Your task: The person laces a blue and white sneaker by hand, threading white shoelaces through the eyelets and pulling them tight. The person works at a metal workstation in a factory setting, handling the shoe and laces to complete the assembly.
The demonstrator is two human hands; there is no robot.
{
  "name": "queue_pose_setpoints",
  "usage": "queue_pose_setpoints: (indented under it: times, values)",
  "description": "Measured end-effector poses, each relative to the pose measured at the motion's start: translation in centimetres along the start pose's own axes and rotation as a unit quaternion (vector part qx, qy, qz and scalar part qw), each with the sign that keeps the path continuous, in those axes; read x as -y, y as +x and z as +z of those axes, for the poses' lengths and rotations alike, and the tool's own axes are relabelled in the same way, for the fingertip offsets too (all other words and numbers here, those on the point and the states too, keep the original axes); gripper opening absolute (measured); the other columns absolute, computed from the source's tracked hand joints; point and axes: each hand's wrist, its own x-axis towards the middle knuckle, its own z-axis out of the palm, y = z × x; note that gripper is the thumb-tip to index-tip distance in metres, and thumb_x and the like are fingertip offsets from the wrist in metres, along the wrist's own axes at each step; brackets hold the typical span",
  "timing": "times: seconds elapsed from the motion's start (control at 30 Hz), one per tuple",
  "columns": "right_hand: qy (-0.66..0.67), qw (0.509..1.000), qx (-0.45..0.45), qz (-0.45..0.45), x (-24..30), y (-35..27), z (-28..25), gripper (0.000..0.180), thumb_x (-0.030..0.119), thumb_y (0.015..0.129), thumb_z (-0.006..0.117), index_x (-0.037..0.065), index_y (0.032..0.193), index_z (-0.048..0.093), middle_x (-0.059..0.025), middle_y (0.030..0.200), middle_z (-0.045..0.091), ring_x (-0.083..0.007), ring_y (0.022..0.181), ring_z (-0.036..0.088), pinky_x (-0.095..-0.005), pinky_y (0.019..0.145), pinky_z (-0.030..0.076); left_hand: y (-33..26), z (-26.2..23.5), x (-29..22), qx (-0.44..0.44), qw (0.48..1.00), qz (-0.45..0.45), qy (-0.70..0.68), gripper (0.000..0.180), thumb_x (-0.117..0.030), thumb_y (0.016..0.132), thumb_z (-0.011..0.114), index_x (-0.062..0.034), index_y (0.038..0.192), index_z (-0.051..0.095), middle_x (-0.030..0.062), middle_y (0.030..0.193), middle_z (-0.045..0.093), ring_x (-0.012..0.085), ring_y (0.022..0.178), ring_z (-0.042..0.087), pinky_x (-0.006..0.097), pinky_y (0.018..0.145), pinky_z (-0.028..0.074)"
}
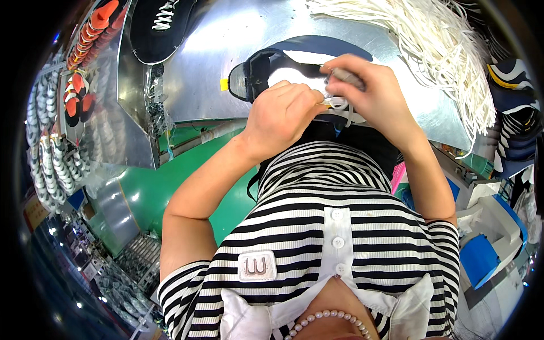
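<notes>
a dark navy shoe [258,71] with a pale insole lies on its side on the shiny metal table [226,34], just ahead of the person's chest. the left hand [283,113] is curled shut, pinching a white lace [339,103], and the right hand [362,90] closes on a thin grey tool [345,76] against the shoe. a small yellow tag [224,84] sits by the shoe's heel.
</notes>
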Motion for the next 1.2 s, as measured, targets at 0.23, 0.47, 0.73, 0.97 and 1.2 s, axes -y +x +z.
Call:
queue_pose_setpoints:
  times: [0.23,0.47,0.73,0.97,1.2]
  values:
    - [0.248,0.961,-0.116,-0.029,-0.6,2.6,-1.8,0.019,0.002,0.087,0.071,0.004,0.106,0.068,-0.0036,0.095,0.070,-0.0105,0.088,0.067,-0.0242,0.081,0.053,1.1,-1.5,-1.2,0.073,0.961,-0.239,-0.121,0.063,-0.022,0.084,0.077,0.0007,0.129,0.039,0.0166,0.086,0.066,0.0339,0.080,0.068,0.038,0.069,0.053]
    - [0.202,0.974,-0.080,0.056,-1.3,1.8,2.2,0.016,0.006,0.086,0.071,0.000,0.101,0.068,-0.0037,0.094,0.071,-0.0064,0.088,0.065,-0.0225,0.077,0.052,2.7,-0.7,-0.8,0.007,0.902,-0.420,-0.098,0.053,-0.018,0.087,0.076,-0.0004,0.128,0.047,0.0076,0.084,0.065,0.0097,0.072,0.061,0.024,0.064,0.048]
    - [0.048,0.990,-0.127,0.027,-0.3,-0.8,1.2,0.025,0.020,0.093,0.066,0.004,0.110,0.060,-0.0127,0.094,0.071,-0.0209,0.079,0.069,-0.0295,0.067,0.051,1.9,0.5,-0.4,-0.081,0.907,-0.389,-0.141,0.039,-0.004,0.083,0.076,-0.0014,0.115,0.054,0.0042,0.085,0.068,0.0063,0.075,0.061,0.021,0.065,0.048]
    - [-0.063,0.996,-0.059,-0.004,-0.4,-1.8,0.8,0.016,0.016,0.091,0.066,0.004,0.096,0.057,-0.0131,0.076,0.068,-0.0294,0.068,0.067,-0.0348,0.061,0.050,1.8,0.5,-0.7,-0.082,0.917,-0.372,-0.115,0.036,-0.002,0.084,0.072,-0.0018,0.115,0.054,0.0070,0.090,0.069,0.0086,0.082,0.065,0.023,0.072,0.051]
    - [-0.244,0.966,-0.026,-0.079,-0.1,-0.2,1.2,0.015,0.012,0.087,0.065,0.003,0.090,0.053,-0.0122,0.070,0.065,-0.0306,0.063,0.065,-0.0384,0.053,0.048,1.6,0.7,-1.3,-0.070,0.940,-0.323,-0.082,0.037,0.000,0.085,0.068,-0.0021,0.119,0.054,0.0104,0.093,0.070,0.0111,0.084,0.066,0.025,0.075,0.051]
